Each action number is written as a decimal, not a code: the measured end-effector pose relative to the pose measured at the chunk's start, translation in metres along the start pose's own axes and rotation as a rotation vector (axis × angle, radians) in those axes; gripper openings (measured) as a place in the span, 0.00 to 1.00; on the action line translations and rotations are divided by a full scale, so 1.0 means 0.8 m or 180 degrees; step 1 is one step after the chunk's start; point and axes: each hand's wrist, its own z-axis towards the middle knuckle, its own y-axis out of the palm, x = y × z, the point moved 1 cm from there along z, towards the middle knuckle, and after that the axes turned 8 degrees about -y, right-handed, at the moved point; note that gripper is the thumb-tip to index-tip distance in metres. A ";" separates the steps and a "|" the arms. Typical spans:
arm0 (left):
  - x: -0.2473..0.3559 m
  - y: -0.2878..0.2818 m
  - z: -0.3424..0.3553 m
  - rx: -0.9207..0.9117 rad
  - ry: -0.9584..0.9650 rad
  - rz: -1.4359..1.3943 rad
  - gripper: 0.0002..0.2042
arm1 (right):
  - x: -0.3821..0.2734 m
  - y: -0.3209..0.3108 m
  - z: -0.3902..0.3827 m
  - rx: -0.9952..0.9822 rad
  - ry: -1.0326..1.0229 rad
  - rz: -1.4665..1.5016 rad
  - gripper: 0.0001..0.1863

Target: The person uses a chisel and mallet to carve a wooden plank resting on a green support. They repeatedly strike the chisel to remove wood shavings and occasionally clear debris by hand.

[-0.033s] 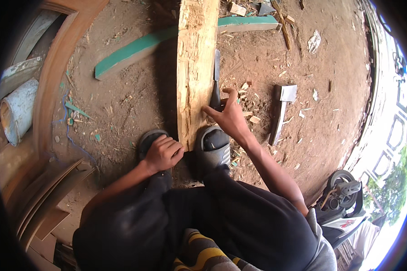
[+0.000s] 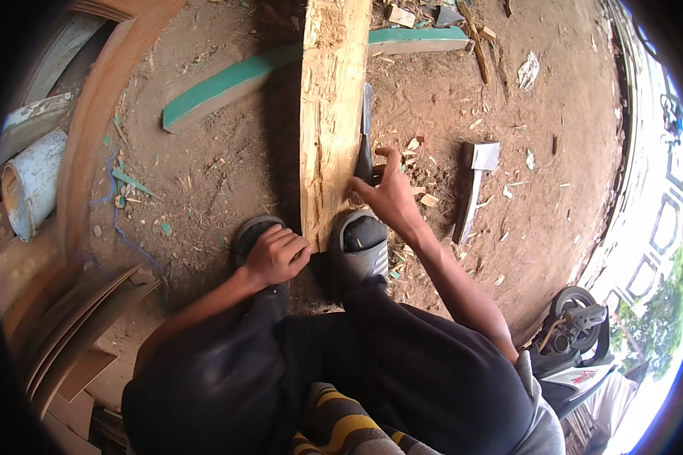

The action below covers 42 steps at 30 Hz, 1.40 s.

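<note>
A thick, rough-hewn wooden beam (image 2: 330, 114) runs away from me, its near end between my feet. Against its right side lies a chisel (image 2: 366, 114) with a dark handle and a flat metal blade. My right hand (image 2: 389, 199) is at the handle's near end, thumb and forefinger curved apart. Some of its other fingers are hidden, and no firm grip shows. My left hand (image 2: 277, 256) is closed in a loose fist above my left sandal (image 2: 252, 231), with nothing seen in it. A hatchet (image 2: 476, 178) lies on the ground right of my right hand.
A curved green-painted wooden piece (image 2: 228, 87) lies crosswise at the beam's far part. Wood chips (image 2: 429, 200) litter the dirt. Left are a wooden frame (image 2: 91, 114), a whitish bucket (image 2: 36, 186) and curved boards (image 2: 83, 326). My right sandal (image 2: 360, 258) stands beside the beam.
My right thumb has shifted slightly right, off the beam's edge toward the chisel handle. The whole view has moved a little; my left hand keeps its fist.
</note>
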 end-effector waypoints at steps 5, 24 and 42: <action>-0.006 0.001 0.005 0.0097 0.0096 0.0002 0.06 | 0.028 -0.027 0.013 -0.0282 0.0046 0.0642 0.28; -0.005 0.004 0.002 0.0229 0.0108 0.0053 0.05 | -0.057 -0.057 -0.003 -0.1085 -0.0640 0.2138 0.44; -0.006 0.005 0.001 0.0303 0.0171 0.0016 0.05 | -0.076 -0.122 0.146 0.1090 -0.2112 0.1081 0.27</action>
